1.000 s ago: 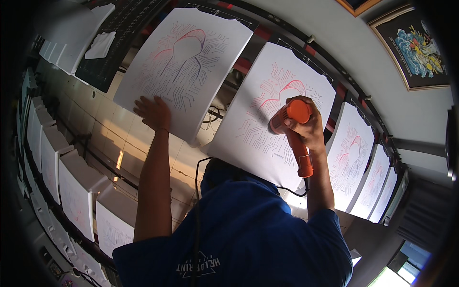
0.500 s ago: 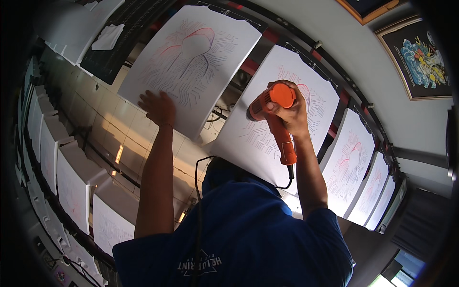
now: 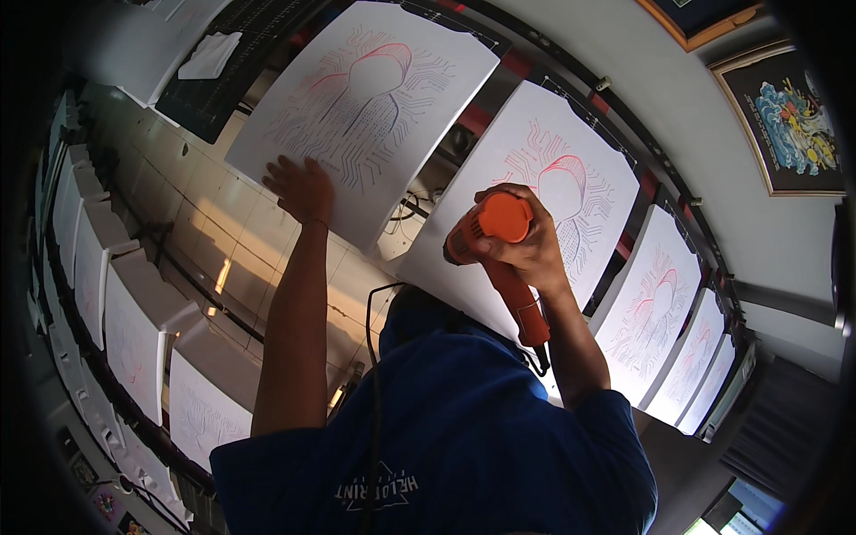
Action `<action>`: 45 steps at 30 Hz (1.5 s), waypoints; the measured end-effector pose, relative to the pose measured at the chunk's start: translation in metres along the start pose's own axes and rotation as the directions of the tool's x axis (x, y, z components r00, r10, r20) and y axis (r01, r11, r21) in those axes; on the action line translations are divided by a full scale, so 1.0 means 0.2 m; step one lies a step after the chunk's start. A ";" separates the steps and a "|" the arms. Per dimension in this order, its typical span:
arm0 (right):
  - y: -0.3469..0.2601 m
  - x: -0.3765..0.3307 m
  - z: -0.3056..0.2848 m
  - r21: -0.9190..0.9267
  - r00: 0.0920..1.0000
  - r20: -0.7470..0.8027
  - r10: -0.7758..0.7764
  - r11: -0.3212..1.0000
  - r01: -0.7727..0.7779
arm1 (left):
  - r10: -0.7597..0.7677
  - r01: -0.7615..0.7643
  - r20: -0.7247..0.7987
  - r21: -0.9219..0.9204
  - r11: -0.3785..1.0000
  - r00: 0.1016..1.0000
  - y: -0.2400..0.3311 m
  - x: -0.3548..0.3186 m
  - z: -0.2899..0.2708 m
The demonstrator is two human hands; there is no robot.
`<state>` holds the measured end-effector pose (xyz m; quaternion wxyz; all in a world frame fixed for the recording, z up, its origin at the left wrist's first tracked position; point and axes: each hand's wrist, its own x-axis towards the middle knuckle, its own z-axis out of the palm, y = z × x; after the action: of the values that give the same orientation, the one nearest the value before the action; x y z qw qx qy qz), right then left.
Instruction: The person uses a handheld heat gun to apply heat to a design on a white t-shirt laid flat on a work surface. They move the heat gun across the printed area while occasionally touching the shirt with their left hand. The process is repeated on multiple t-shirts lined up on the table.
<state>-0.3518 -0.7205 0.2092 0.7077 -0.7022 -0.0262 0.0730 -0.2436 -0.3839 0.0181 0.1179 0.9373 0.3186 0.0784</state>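
Observation:
My right hand (image 3: 542, 259) is wrapped round an orange heat gun (image 3: 504, 223), held over a white printed fabric panel (image 3: 464, 209). Its dark nozzle points left, and a cord leaves the bottom of its handle. Red and blue line art of a hooded figure is printed on that panel. Farther left, a second white panel (image 3: 276, 116) carries the same print. At its near edge my left hand (image 3: 301, 189) lies with fingers spread and nothing in it. Whether its fingertips press on the cloth, I cannot tell.
More printed panels (image 3: 649, 303) line the rack to the right. Another row of panels (image 3: 134, 357) stands at the left across a tiled floor (image 3: 201, 192). A folded white cloth (image 3: 210, 55) rests on a dark board (image 3: 198, 107). A black cable (image 3: 373, 357) hangs over my blue shirt.
My right hand has drawn the heat gun nearer and slightly left, uncovering more of the print. My left hand stays spread by the left panel's edge, and the view has shifted a little.

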 end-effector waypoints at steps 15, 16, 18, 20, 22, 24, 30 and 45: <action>0.01 -0.09 -0.22 -0.176 0.971 -0.203 -0.128 0.980 0.093 | 0.027 -0.025 -0.035 0.055 0.998 0.999 -0.01 0.00 0.01; 0.01 -0.09 -0.23 -0.192 0.966 -0.223 -0.132 0.977 0.089 | 0.034 -0.031 -0.047 0.062 0.998 0.998 -0.01 0.00 0.02; -0.01 -0.12 -0.22 -0.118 0.972 -0.221 -0.080 0.992 0.055 | 0.041 -0.037 -0.054 0.066 0.997 0.998 -0.01 0.00 0.02; 0.03 -0.16 -0.23 -0.169 0.989 -0.126 -0.083 0.984 0.061 | 0.039 -0.036 -0.045 0.061 0.997 0.998 0.00 0.00 0.02; 0.04 -0.21 -0.22 -0.067 0.995 -0.094 -0.014 0.998 0.007 | 0.036 -0.032 -0.050 0.071 0.997 0.998 0.00 0.00 0.03; 0.04 -0.23 -0.23 -0.056 0.993 -0.122 -0.005 0.998 -0.002 | 0.033 -0.029 -0.056 0.078 0.996 0.998 -0.01 0.01 0.03; 0.02 -0.27 -0.27 -0.063 0.993 -0.115 -0.011 0.998 0.003 | 0.046 -0.041 -0.058 0.077 0.996 0.997 0.00 0.00 0.02; 0.00 -0.32 -0.40 -0.049 0.978 -0.210 -0.005 0.999 -0.006 | 0.200 -0.190 -0.052 0.155 0.969 0.978 0.00 -0.03 0.01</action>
<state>-0.4046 -0.8079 0.2123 0.6891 -0.7231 0.0471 -0.0022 -0.2483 -0.3875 0.0165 0.0283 0.9670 0.2337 0.0973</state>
